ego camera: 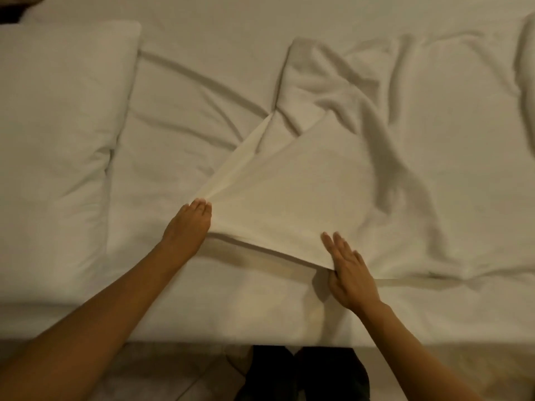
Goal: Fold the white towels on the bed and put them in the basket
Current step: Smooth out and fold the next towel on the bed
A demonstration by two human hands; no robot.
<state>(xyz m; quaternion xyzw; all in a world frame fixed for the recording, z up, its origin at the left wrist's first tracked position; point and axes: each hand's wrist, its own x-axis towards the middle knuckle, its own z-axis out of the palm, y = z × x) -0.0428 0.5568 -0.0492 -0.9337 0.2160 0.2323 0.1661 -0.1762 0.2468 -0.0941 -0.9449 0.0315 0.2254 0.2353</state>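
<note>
A white towel (289,198) lies spread and rumpled across the middle of the bed (173,125), its near edge lifted off the sheet. My left hand (189,224) pinches the towel's near left corner, pulling the cloth taut. My right hand (347,267) holds the near edge further right, with the fingers flat on top and the thumb tucked under the fabric. The far part of the towel (333,91) is bunched into folds. No basket is in view.
A white pillow (58,125) lies at the left of the bed. More crumpled white cloth (527,82) shows at the right edge. The bed's front edge (202,337) runs along the bottom, with floor and dark legs (304,374) below it.
</note>
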